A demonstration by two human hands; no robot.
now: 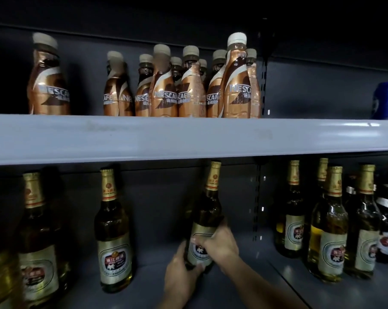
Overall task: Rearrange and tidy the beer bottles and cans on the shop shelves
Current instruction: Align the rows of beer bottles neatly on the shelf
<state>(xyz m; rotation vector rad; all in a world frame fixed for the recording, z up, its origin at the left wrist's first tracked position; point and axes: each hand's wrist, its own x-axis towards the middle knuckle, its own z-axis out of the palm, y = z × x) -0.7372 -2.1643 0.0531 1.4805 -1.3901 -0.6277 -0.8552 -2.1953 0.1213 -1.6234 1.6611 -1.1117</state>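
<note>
Head view: both hands on one beer bottle under the grey shelf

Head view, the only one: the held beer bottle (207, 221) stands on the lower shelf floor (155, 284), directly below the grey shelf edge (188, 137), its gold-foiled neck reaching almost up to that edge. The left hand (182, 277) cups the base from the left with curled fingers; the right hand (217, 241) wraps across the pale label at mid-body. Both hands grip the bottle; neither is spread flat.

As a judgement: it is glass and appears full, so heavy for its size, rigid, smooth and breakable. The wide labelled body and the base look like the safest holds, since the paper gives friction; the narrow neck would give poor control.

The bottle is dark amber-green with a cream label and red emblem. A matching bottle (114, 237) stands well to its left below the same edge, and a cluster of bottles (329, 221) to its right. Above the edge stand copper-wrapped coffee bottles (188, 85).
</note>
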